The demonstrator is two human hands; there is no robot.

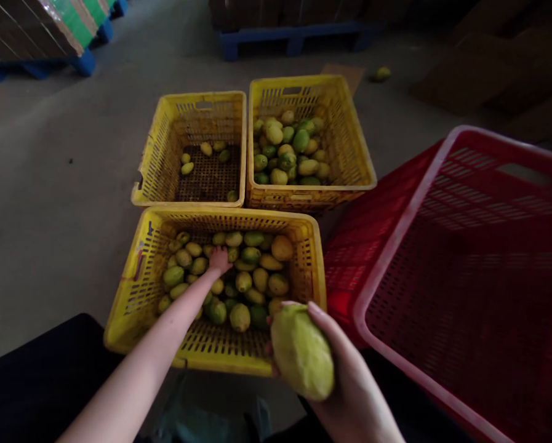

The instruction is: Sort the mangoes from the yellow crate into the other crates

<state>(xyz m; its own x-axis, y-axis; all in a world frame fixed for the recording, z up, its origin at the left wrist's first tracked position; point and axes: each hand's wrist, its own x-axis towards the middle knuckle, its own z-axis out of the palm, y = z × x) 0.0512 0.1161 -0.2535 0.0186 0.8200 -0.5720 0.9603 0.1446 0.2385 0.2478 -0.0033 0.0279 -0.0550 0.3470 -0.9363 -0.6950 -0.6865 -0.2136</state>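
My right hand (344,363) is closed around a large yellow-green oval fruit (302,352) with a bumpy, ridged skin, held above the near right corner of the front yellow crate (229,364). My left hand (220,261) reaches down into that crate, its fingers apart over the fruits; a small yellowish fruit (232,254) lies against its right side. Whether the fingertips touch it is too small to tell. Around this hand lie several green and yellow fruits of mixed size, among them a rounder orange-yellow one (282,248) at the crate's far right.
Behind stand a yellow crate (244,147) holding several scattered fruits and a fuller yellow crate (312,193). A tall red crate (396,240) rises close on my right. One fruit (381,74) lies on the floor. Blue pallets (294,42) carry stacked goods farther back.
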